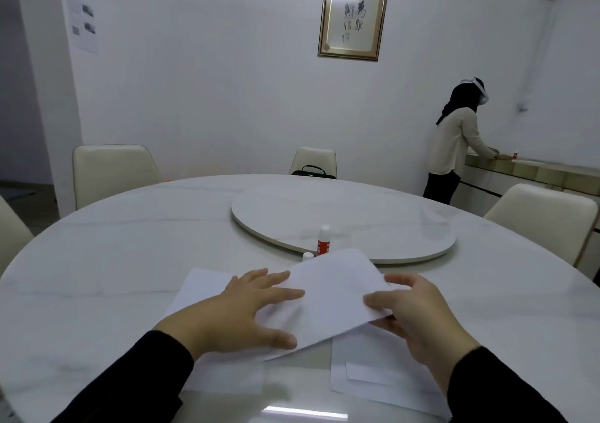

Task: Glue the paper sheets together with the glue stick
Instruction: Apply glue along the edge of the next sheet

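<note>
Two hands work at the near edge of a round white table, both in dark sleeves. The left hand lies flat with its fingers spread apart, pressing down on the left part of a white top sheet and on the lower sheet that shows beneath it to the left. The right hand holds the top sheet's right edge, thumb on the upper face and the other fingers curled under it, so that this side of the sheet is raised off the table. More paper lies flat on the table at the near right, partly under the right wrist. Just beyond the far edge of the top sheet stands the glue stick, upright, red-bodied with a white top, at the near rim of the turntable in the table's middle. A small white cap sits just left of it. Cream chairs ring the table. Far right, another person stands at a wall counter, and a framed calligraphy hangs on the far wall.
</note>
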Motion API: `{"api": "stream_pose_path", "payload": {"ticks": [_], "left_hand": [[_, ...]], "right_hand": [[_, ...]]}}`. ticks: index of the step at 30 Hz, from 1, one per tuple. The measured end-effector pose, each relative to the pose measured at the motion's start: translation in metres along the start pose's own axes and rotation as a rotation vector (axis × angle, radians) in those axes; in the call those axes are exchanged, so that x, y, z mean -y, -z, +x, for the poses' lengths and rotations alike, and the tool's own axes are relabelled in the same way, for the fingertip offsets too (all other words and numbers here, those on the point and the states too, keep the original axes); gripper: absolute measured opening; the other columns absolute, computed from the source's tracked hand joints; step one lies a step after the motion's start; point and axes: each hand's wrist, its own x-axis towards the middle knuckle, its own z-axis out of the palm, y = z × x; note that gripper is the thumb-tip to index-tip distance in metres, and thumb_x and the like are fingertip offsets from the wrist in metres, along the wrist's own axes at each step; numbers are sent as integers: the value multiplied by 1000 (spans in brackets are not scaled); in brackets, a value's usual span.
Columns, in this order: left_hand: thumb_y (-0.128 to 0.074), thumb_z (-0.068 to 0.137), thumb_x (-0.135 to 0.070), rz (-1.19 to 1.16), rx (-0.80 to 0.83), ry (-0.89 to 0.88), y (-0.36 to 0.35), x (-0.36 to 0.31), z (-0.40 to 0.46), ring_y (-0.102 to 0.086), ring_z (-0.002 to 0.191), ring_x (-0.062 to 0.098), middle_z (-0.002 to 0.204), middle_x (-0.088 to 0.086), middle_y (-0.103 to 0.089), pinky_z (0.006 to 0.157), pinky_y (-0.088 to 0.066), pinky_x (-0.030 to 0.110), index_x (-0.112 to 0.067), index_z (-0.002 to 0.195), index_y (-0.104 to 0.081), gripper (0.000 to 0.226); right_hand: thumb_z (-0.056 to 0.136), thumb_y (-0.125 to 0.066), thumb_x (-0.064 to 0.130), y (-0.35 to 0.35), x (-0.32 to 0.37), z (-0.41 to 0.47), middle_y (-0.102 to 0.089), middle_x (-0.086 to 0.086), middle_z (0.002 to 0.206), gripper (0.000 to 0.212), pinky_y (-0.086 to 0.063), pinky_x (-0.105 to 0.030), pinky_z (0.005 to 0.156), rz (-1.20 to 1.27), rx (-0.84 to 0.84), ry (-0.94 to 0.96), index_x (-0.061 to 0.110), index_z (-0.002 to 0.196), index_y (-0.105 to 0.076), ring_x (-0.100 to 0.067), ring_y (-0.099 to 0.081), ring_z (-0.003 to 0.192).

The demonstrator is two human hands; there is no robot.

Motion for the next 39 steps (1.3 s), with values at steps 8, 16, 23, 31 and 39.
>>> {"api": "stream_pose_path", "payload": {"ticks": [8,16,23,31,39], "left_hand": [[-48,89,-53,69,69,112,-12,13,-1,1,145,5,157,-19,-9,117,2,32,-52,139,-28,54],[-21,100,-44,254,175,66,-20,8,-1,19,142,5,155,-18,17,116,13,39,-48,145,2,51],[-19,98,-48,275,155,47,-28,6,1,20,140,1,153,-23,18,116,14,36,-43,146,9,56],[-22,92,-59,241,98,59,-34,9,4,19,139,-3,153,-25,17,116,14,36,-48,145,7,61],[-22,90,-63,269,55,69,-38,14,6,16,140,-4,154,-24,15,117,12,35,-40,147,10,69]], "right_hand": [[59,-86,13,23,-14,-25,-70,-8,59,55,-42,-22,38,-388,-26,37,16,100,-50,-23,-65,43],[65,-68,61,22,3,-22,-60,3,106,71,-49,-27,73,-1432,-7,96,20,120,-48,-17,-61,93],[77,-64,57,-33,40,51,-56,-5,126,72,-39,-26,81,-1111,150,271,9,129,-50,-21,-53,110],[70,-76,49,-82,-13,116,-63,0,111,60,-42,-23,69,-617,58,275,14,115,-57,-15,-59,93],[94,-47,31,-85,2,99,-62,-3,86,16,-37,-22,54,-498,10,518,20,83,-52,-8,-52,67]]}}
